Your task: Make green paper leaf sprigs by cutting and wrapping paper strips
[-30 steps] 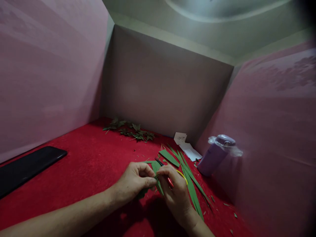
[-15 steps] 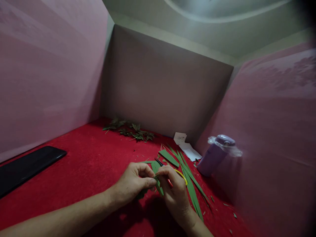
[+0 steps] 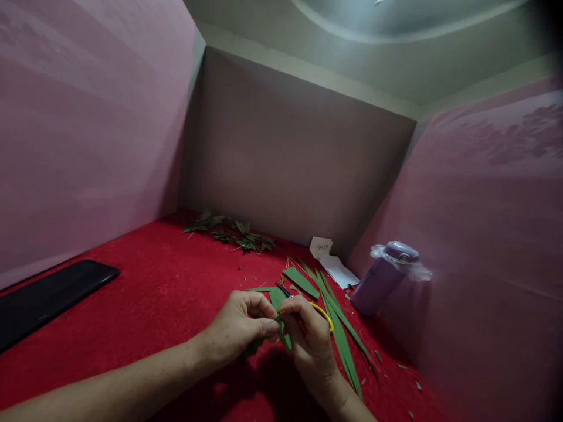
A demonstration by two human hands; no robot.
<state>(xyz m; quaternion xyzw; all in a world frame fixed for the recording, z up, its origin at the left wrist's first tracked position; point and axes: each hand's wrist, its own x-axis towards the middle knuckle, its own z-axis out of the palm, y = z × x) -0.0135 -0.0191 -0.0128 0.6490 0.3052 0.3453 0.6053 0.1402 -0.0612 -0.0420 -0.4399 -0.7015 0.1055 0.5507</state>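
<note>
Between thumb and fingertips, my left hand [image 3: 244, 322] pinches a small piece of green leaf [image 3: 280, 320]; part of it hangs dark beneath the palm. My right hand [image 3: 310, 340] meets it from the right, its thumb and forefinger pinched on the same leaf piece. Scissors [image 3: 325, 316] with a yellow handle loop lie behind my right hand, their dark tips pointing away to the left. A cut green leaf strip [image 3: 277, 298] shows just beyond my fingers. Much of the leaf piece is hidden by my fingers.
Long green leaf blades [image 3: 341, 340] and a wide cut leaf [image 3: 301, 281] lie on the red cloth [image 3: 153, 293]. Dark leafy sprigs [image 3: 240, 233] are at the back, white papers [image 3: 338, 269] and a purple bottle [image 3: 379, 284] at right, a black phone [image 3: 57, 296] at left.
Both hands stay together, pinching the leaf piece. My right hand has shifted and turned slightly, and the red part of the scissors handle has become hidden behind it.
</note>
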